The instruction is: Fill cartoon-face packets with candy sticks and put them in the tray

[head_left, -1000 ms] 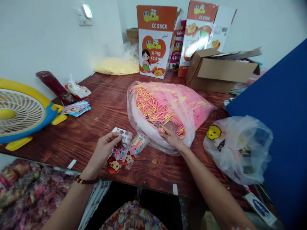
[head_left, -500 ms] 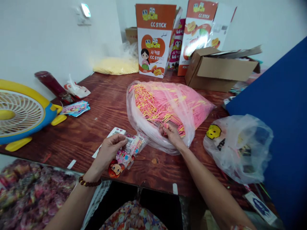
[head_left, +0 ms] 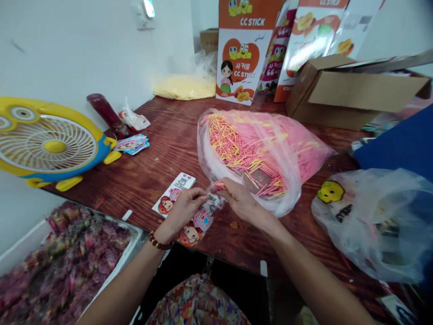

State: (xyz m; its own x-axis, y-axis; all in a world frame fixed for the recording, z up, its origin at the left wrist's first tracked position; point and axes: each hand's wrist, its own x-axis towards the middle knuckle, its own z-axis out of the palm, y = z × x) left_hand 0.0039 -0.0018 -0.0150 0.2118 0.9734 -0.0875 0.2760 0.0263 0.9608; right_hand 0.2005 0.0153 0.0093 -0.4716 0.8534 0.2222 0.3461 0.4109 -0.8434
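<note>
My left hand (head_left: 185, 208) pinches the top of a small clear printed packet (head_left: 198, 223) with a cartoon face at its bottom end. My right hand (head_left: 238, 201) is closed on a few pink sticks (head_left: 219, 186) at the packet's mouth, touching the left hand. Just behind them lies a big clear bag of pink and yellow sticks (head_left: 257, 151) with its opening toward me. A flat empty packet (head_left: 174, 194) lies on the wooden table (head_left: 162, 149) left of my hands.
A yellow and blue fan (head_left: 50, 146) stands at the left. A tray of wrapped packets (head_left: 61, 257) sits below the table edge. CC Stick cartons (head_left: 243, 49), an open cardboard box (head_left: 355, 90) and a clear smiley bag (head_left: 368, 221) surround the sticks bag.
My right hand came out of the big bag with a few sticks and met the left hand at the packet. One flat packet now lies apart on the table. The camera shifted left.
</note>
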